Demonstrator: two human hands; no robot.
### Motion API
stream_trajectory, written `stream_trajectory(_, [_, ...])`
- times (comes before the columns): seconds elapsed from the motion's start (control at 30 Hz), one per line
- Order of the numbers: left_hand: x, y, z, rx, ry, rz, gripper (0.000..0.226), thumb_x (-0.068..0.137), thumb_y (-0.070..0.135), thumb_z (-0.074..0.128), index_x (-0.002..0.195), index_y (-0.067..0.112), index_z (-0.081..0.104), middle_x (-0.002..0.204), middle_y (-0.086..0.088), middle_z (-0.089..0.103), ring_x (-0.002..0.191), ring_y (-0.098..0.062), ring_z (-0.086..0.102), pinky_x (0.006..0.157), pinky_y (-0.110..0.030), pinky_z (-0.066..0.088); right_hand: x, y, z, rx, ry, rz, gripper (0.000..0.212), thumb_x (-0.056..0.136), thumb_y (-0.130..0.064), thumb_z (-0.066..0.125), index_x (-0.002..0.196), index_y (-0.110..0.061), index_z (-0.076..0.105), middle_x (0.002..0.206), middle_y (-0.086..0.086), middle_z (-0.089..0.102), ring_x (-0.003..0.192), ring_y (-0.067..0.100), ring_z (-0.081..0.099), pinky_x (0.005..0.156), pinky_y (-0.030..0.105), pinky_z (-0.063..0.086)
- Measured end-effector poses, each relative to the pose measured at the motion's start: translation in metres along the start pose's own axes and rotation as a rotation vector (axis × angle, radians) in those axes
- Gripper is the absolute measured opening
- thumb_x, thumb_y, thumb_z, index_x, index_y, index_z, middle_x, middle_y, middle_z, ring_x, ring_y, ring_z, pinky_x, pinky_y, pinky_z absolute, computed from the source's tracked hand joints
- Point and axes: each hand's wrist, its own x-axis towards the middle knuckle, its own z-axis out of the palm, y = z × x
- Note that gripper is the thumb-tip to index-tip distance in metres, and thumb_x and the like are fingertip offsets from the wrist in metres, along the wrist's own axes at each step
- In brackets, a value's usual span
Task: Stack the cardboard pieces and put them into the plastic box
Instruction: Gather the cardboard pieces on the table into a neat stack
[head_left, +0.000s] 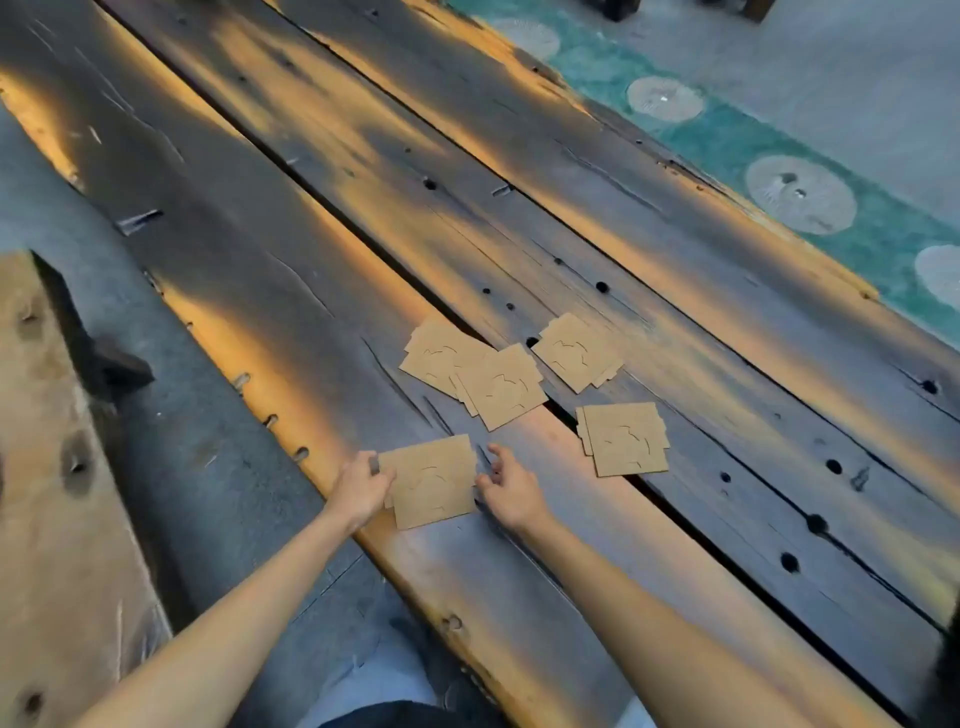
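Several flat brown cardboard pieces with cut-out lines lie on a dark wooden plank table (322, 270). The nearest small pile (431, 483) sits between my hands. My left hand (363, 488) grips its left edge with the fingers curled on it. My right hand (506, 488) touches its right edge with fingers spread. A loose overlapping group (472, 374) lies further out. Another small pile (579, 351) is to the right of that group. One more pile (623, 439) lies at the right. No plastic box is in view.
A long gap (670, 499) runs between the planks under the cardboard. The table's near edge (270, 415) drops to a grey floor. A pale wooden bench (47, 493) stands at the left. A green patterned mat (779, 150) lies beyond the far edge.
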Motion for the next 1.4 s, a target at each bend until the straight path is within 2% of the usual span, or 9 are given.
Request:
stream_trajectory(0.1, [0.008, -0.008, 0.002, -0.115, -0.040, -0.026, 0.011, 0.095, 0.017, 0.056, 0.105, 0.019, 0.054, 0.115, -0.009, 0.066, 0.106, -0.024, 0.058, 0.082, -0.028, 0.039, 0.005, -0.010, 0.011, 0.108, 0.037, 0.078, 0.052, 0.096, -0.025, 0.057, 0.145, -0.016, 0.043, 0.137, 0.008, 0.059, 0.127, 0.027, 0.056, 0.107, 0.042, 0.044])
stream_trajectory(0.2, [0.013, -0.016, 0.005, -0.206, -0.066, -0.108, 0.025, 0.094, 0.017, 0.057, 0.118, 0.013, 0.057, 0.118, -0.005, 0.065, 0.106, -0.022, 0.059, 0.084, -0.029, 0.042, 0.011, -0.016, 0.021, 0.174, 0.076, 0.178, 0.044, 0.095, -0.022, 0.057, 0.138, -0.015, 0.048, 0.130, 0.006, 0.061, 0.123, 0.024, 0.057, 0.102, 0.037, 0.046])
stream_trajectory(0.37, [0.021, -0.019, 0.008, -0.366, -0.124, -0.223, 0.039, 0.092, 0.012, 0.060, 0.130, 0.009, 0.052, 0.124, -0.008, 0.063, 0.114, -0.024, 0.061, 0.104, -0.041, 0.048, 0.018, -0.021, 0.030, 0.255, 0.138, 0.285, 0.046, 0.094, -0.023, 0.060, 0.138, -0.015, 0.049, 0.132, 0.005, 0.057, 0.124, 0.022, 0.055, 0.102, 0.037, 0.046])
stream_trajectory(0.53, [0.029, -0.011, 0.003, -0.488, -0.153, -0.266, 0.037, 0.088, 0.003, 0.062, 0.124, 0.011, 0.053, 0.112, -0.002, 0.060, 0.095, -0.012, 0.061, 0.070, -0.026, 0.050, 0.027, -0.014, 0.030, 0.373, 0.218, 0.436, 0.042, 0.090, -0.021, 0.064, 0.132, -0.017, 0.055, 0.112, -0.003, 0.059, 0.106, 0.018, 0.057, 0.091, 0.029, 0.044])
stream_trajectory(0.67, [0.037, -0.001, -0.008, -0.495, -0.191, -0.228, 0.038, 0.086, 0.000, 0.064, 0.120, 0.013, 0.054, 0.116, -0.005, 0.058, 0.103, -0.019, 0.061, 0.073, -0.029, 0.052, 0.029, -0.014, 0.026, 0.538, 0.293, 0.518, 0.038, 0.085, -0.019, 0.066, 0.123, -0.019, 0.061, 0.102, -0.005, 0.062, 0.103, 0.021, 0.064, 0.093, 0.035, 0.053])
stream_trajectory(0.8, [0.049, 0.011, -0.013, -0.495, -0.224, -0.136, 0.041, 0.083, 0.000, 0.070, 0.114, 0.019, 0.051, 0.111, -0.008, 0.064, 0.100, -0.024, 0.066, 0.073, -0.033, 0.055, 0.030, -0.018, 0.021, 0.683, 0.296, 0.510, 0.020, 0.085, -0.017, 0.065, 0.105, -0.016, 0.069, 0.097, 0.007, 0.073, 0.073, 0.017, 0.066, 0.062, 0.032, 0.056])
stream_trajectory(0.9, [0.060, 0.023, -0.016, -0.501, -0.259, -0.095, 0.041, 0.082, 0.003, 0.074, 0.110, 0.023, 0.052, 0.110, -0.008, 0.066, 0.096, -0.022, 0.068, 0.062, -0.026, 0.053, 0.031, -0.022, 0.017, 0.751, 0.296, 0.500, 0.011, 0.089, -0.016, 0.065, 0.098, -0.015, 0.072, 0.097, 0.011, 0.077, 0.077, 0.020, 0.071, 0.067, 0.038, 0.062])
stream_trajectory(1.2, [0.085, 0.055, -0.010, -0.417, -0.404, -0.027, 0.045, 0.084, 0.001, 0.071, 0.110, 0.030, 0.047, 0.093, -0.008, 0.078, 0.083, -0.017, 0.075, 0.057, -0.023, 0.053, 0.031, -0.029, -0.001, 0.872, 0.388, 0.518, 0.003, 0.092, -0.013, 0.066, 0.094, -0.012, 0.065, 0.090, 0.005, 0.075, 0.074, 0.015, 0.065, 0.060, 0.027, 0.045])
stream_trajectory(1.4, [0.092, 0.071, 0.003, -0.331, -0.498, 0.007, 0.050, 0.087, 0.002, 0.068, 0.123, 0.029, 0.047, 0.104, -0.008, 0.076, 0.093, -0.019, 0.073, 0.067, -0.029, 0.057, 0.029, -0.019, -0.013, 0.936, 0.392, 0.545, 0.013, 0.092, -0.017, 0.067, 0.102, -0.010, 0.067, 0.089, 0.000, 0.078, 0.080, 0.013, 0.071, 0.067, 0.027, 0.051])
